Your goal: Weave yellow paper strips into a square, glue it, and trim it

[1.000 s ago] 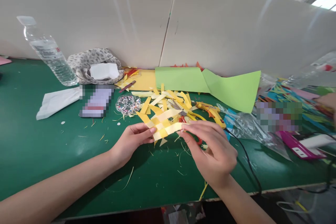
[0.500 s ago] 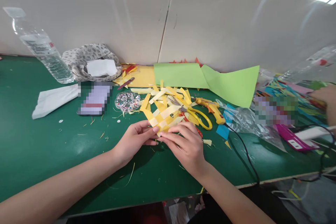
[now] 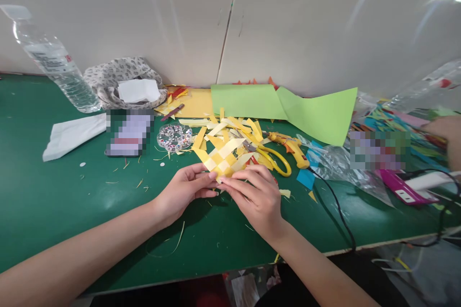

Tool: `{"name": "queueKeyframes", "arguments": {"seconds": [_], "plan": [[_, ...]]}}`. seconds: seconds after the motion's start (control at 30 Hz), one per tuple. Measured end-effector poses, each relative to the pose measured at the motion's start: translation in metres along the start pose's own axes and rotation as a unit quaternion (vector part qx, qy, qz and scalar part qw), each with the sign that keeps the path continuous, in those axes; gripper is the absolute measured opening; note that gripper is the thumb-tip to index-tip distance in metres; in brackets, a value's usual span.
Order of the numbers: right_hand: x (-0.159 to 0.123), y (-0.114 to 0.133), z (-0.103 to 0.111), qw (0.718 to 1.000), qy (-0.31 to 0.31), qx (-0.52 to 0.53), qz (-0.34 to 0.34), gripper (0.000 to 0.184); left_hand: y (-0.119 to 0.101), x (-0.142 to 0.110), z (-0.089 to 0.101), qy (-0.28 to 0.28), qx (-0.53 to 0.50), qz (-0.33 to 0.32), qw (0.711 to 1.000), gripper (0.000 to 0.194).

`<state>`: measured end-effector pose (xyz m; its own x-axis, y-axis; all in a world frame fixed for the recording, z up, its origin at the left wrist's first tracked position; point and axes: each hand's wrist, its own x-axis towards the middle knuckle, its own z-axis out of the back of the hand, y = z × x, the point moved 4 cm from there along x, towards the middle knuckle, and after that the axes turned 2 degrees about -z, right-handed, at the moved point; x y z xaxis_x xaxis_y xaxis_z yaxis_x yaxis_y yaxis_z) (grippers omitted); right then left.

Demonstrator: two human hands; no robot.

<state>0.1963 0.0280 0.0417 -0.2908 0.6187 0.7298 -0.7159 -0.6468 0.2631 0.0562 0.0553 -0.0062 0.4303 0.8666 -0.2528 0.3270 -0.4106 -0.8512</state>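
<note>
We have a woven paper piece [image 3: 220,162] between our hands, just above the green tabletop [image 3: 118,230] and in front of a heap of paper strips [image 3: 199,140]. One corner of its weave points down toward us, while the loose ends fan away, some to the upper left and others to the upper right; the strips cross on the diagonal, and we cannot settle on one long axis. Our left hand [image 3: 183,188] pinches its left lower edge, thumb on top, fingers curled beneath; our right hand [image 3: 257,196] is drawn nearly closed, thumb and forefinger gripping the near corner. The weave is a flat check of pale cream and deeper yellow, matte and crisp-edged. Beyond lie smooth yellow-handled scissors [image 3: 285,167], a hard yellow glue gun [image 3: 293,148], a clear, petal-shaped plastic case [image 3: 175,138] and smooth, bent green paper [image 3: 248,100].
</note>
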Motion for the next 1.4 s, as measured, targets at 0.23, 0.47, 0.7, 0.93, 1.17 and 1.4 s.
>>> {"name": "queueKeyframes", "arguments": {"seconds": [0.23,0.47,0.7,0.93,1.17,1.4], "plan": [[0.0016,-0.0008,0.0004,1.000,0.006,0.010,0.001,0.012,-0.0021,0.0002,0.0004,0.003,0.023,-0.001,1.000,0.026],[0.0016,-0.0024,-0.0005,1.000,0.014,0.006,0.004,0.012,-0.0023,0.0009,0.0008,0.009,0.030,-0.004,1.000,0.029],[0.0016,-0.0039,-0.0020,0.999,0.020,0.023,-0.010,0.012,-0.0048,-0.0001,0.0011,0.019,0.050,-0.001,0.999,0.029],[0.0020,-0.0042,-0.0017,0.999,0.020,0.036,-0.020,0.011,-0.0088,-0.0005,0.0004,0.021,0.070,0.000,0.997,0.032],[0.0024,-0.0042,-0.0012,0.999,0.016,0.041,-0.015,0.010,-0.0087,-0.0004,0.0004,0.019,0.077,0.004,0.997,0.032],[0.0002,-0.0061,-0.0034,0.999,0.028,0.031,0.005,0.010,-0.0093,-0.0015,0.0016,0.020,0.068,0.008,0.997,0.027]]}}
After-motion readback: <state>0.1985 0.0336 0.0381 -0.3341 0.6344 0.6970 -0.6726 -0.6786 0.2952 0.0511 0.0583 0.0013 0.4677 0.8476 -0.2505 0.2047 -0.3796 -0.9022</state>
